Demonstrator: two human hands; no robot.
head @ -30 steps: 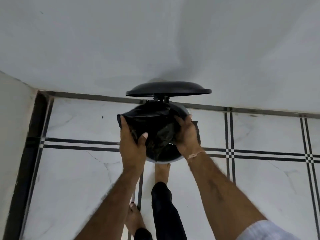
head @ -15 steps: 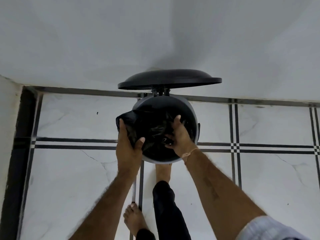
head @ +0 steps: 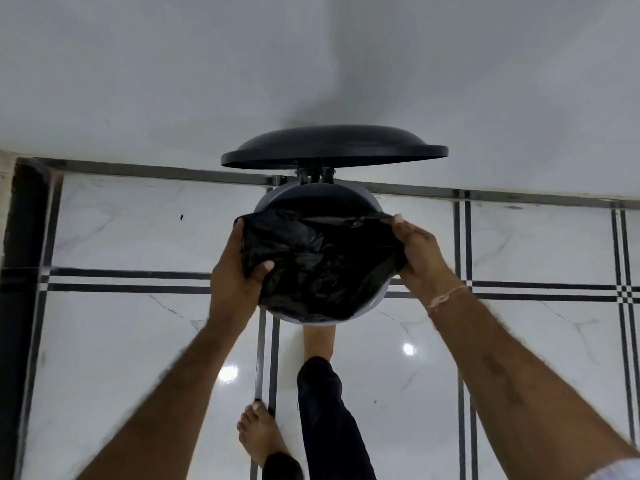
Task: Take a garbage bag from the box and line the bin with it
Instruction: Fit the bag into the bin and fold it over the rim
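A round pedal bin [head: 380,296] with a pale rim stands on the floor by the wall, its black lid [head: 334,151] raised. A crumpled black garbage bag [head: 318,265] is spread over the bin's mouth and sags into it. My left hand [head: 239,271] grips the bag's left edge with the thumb on top. My right hand [head: 420,251] pinches the bag's right edge and holds it out past the rim. The far part of the bin's dark inside [head: 318,202] still shows behind the bag. The box is not in view.
A white wall [head: 311,64] rises right behind the bin. The floor [head: 121,341] is glossy white marble with black inlay lines. One bare foot [head: 318,341] is at the bin's base, the other foot [head: 258,431] further back. A dark strip [head: 20,237] runs along the left.
My right hand has come out of the bin's middle and pulled the bag's edge to the right, stretching the bag wide across the opening. The left hand keeps its grip on the left edge.
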